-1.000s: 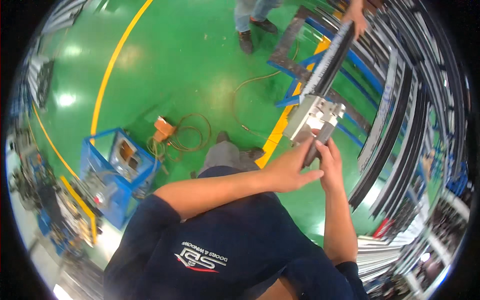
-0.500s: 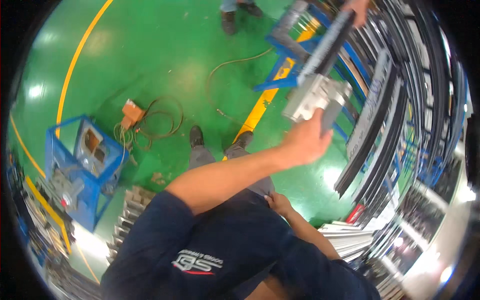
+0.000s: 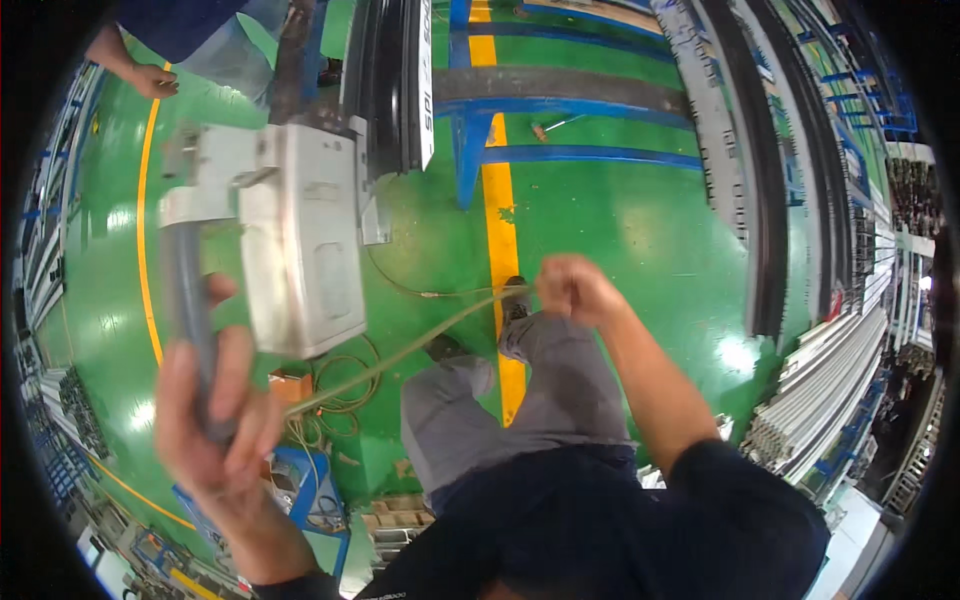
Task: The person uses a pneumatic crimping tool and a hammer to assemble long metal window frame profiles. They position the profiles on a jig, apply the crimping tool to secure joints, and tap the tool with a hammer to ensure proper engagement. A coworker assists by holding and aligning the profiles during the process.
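Grey metal tool box (image 3: pixel 300 235) — boxy, matte, rounded edges, w/ a raised oblong panel on its face — hangs at approx 10 o'clock, upper left of view. A thick grey hose-like handle (image 3: pixel 188 300) drops from its bracket. Left hand (image 3: pixel 215 415) at 8 o'clock has fingers wrapped tight round that handle, blurred. Right hand (image 3: pixel 572 290) near centre is a closed fist, clamped on a thin pale cable (image 3: pixel 400 350) that slants down toward 8 o'clock, just under the box.

Dark ribbed profile (image 3: pixel 385 75) runs up from the box to 12 o'clock. Floor is glossy green (image 3: pixel 620 220), yellow stripe (image 3: pixel 495 200) down the middle, blue steel frame (image 3: pixel 560 155) across it. Stacked alu. profiles (image 3: pixel 830 390) at 3–4 o'clock, dark long sections (image 3: pixel 755 170) at 2. Coiled cable (image 3: pixel 345 385) and orange box (image 3: pixel 290 385) on floor below the tool. Another person's hand (image 3: pixel 155 80) at 11 o'clock, well apart.
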